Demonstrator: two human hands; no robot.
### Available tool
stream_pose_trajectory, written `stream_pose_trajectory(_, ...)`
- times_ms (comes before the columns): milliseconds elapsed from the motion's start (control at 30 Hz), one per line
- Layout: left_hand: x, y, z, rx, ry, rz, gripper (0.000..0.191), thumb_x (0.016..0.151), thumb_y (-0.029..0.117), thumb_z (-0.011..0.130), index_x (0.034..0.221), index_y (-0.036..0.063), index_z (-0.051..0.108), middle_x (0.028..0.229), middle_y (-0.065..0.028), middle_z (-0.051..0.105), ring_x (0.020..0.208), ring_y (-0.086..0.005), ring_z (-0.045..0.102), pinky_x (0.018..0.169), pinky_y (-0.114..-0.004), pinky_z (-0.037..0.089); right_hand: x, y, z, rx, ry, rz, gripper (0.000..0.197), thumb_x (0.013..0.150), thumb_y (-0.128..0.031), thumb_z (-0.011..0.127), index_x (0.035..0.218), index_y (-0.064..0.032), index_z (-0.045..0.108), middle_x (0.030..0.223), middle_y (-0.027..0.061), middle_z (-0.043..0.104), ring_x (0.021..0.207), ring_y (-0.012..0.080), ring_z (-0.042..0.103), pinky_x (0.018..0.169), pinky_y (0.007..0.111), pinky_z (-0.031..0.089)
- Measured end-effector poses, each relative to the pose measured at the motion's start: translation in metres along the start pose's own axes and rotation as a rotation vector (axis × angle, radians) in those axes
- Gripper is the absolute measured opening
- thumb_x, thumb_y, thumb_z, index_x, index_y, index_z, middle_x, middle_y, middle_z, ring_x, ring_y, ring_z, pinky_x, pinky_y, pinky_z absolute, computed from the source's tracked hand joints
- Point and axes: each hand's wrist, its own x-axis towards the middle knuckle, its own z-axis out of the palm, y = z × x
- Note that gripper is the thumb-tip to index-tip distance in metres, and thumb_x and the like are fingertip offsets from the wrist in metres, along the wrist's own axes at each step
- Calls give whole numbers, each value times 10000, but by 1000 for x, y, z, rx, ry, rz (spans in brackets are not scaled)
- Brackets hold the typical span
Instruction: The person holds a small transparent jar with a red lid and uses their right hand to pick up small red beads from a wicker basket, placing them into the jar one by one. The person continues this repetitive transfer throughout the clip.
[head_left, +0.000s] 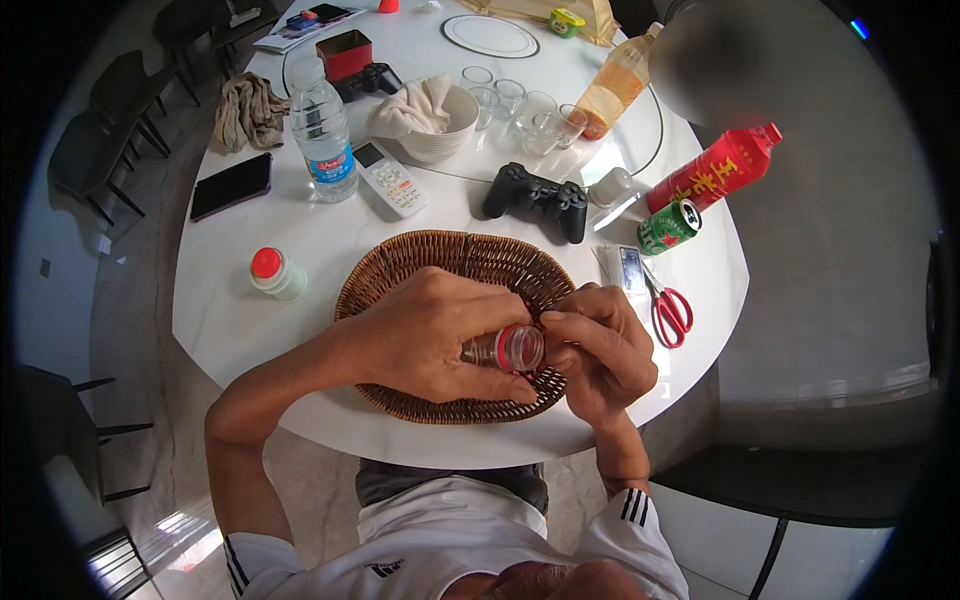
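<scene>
Over an oval brown wicker basket (397, 259), my left hand (435, 330) holds a small clear plastic bottle (523, 348) lying on its side. A red ring circles its neck, and its uncapped mouth points toward my right hand (607, 345). That hand's thumb and fingertips are drawn together beside the mouth. Whether something small is between them cannot be made out. Small dark-red pieces (529, 309) show behind the bottle neck, in the basket. My hands hide most of the basket's inside.
Left of the basket stands a red-capped jar (276, 274). Scissors (673, 315), a green beer can (670, 227) and a red drink bottle (712, 169) lie right. Beyond are a game controller (536, 201), remote (391, 180), water bottle (322, 135), stacked bowls (442, 135) and several glasses (540, 120).
</scene>
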Motion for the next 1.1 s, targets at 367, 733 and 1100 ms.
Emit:
stream_pose_trajectory(367,2,0,5,-47,9,31,469,881,469,916,964,59,704,854,-106,709,777,-344,731,662,-426,568,-22,44,10,-480,-625,86,250,840,-115,715,1071,-27,751,1045,131,669,1035,364,666,744,468,598)
stream_pose_trajectory(733,0,1,2,-14,24,51,454,823,392,986,1010,69,728,841,-82,701,708,-298,691,625,-395,530,-20,27,14,-371,-794,184,241,841,-141,730,1057,-39,762,1153,185,726,1123,429,711,728,501,614)
stream_pose_trajectory(1100,-1,-1,4,-25,27,53,462,827,411,982,1021,78,729,866,-80,716,737,-305,704,648,-400,541,-8,31,2,-387,-604,97,251,796,-82,761,1042,-34,773,1074,127,704,1031,352,710,731,467,614)
